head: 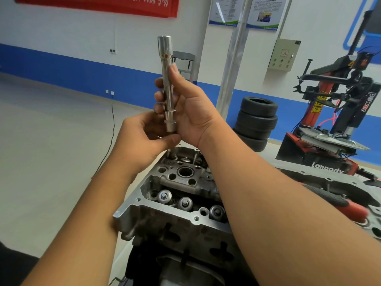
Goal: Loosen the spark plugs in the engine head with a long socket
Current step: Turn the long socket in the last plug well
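The long socket [168,83] stands upright in the air above the far end of the engine head [175,203], well clear of the spark plug wells. It is a slim rod of polished steel, round in section, with a wider cup at the top, a narrow shank and a stepped collar and smaller barrel at the bottom. It looks rigid and fairly heavy for its width, and the smooth plating is likely slippery if the fingers are oily. The shank is the sensible place to hold it, since the two ends must stay free for the plug and the drive.

The right hand [185,106] is wrapped round the middle of the shank, fingers curled behind it and thumb laid up along the front. The left hand [148,135] is closed at the bottom end, thumb and fingertips pinching at or just under the lower barrel; whether a small separate piece sits between those fingers cannot be told.

The engine head is cast aluminium, grey and matt, with sharp machined edges, round bores and bright steel valve tops in a row. It is heavy and should not shift under turning force. It rests on a pale counter [123,205]. Farther off stand a stack of black rubber tyres [257,120] and a red and black tyre machine [338,112].
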`<action>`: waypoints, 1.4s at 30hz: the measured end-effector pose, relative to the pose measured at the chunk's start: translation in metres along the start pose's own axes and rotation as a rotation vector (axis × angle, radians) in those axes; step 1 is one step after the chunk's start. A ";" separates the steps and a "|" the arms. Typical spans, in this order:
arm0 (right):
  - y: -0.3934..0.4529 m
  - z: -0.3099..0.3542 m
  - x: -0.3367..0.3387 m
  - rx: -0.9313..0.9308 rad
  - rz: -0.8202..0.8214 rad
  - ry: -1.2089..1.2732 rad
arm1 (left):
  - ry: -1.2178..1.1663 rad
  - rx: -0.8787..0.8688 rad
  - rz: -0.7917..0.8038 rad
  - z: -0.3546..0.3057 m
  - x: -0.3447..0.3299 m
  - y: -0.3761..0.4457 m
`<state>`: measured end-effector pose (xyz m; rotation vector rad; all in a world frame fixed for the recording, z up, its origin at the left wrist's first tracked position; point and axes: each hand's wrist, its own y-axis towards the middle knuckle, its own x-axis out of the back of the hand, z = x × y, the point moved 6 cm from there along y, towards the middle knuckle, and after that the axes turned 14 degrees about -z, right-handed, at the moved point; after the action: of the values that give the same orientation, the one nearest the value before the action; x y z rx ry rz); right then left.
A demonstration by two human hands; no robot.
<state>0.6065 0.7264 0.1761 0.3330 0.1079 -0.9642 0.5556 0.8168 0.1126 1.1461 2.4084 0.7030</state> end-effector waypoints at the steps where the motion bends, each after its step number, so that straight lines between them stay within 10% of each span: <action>1: 0.000 0.000 0.001 0.013 -0.006 -0.011 | 0.006 -0.002 -0.016 0.000 0.000 0.000; 42: -0.001 0.000 0.003 0.016 -0.021 0.003 | 0.086 0.013 0.010 -0.001 0.000 -0.002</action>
<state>0.6076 0.7237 0.1754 0.3489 0.1069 -0.9858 0.5537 0.8152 0.1125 1.1566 2.4825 0.7553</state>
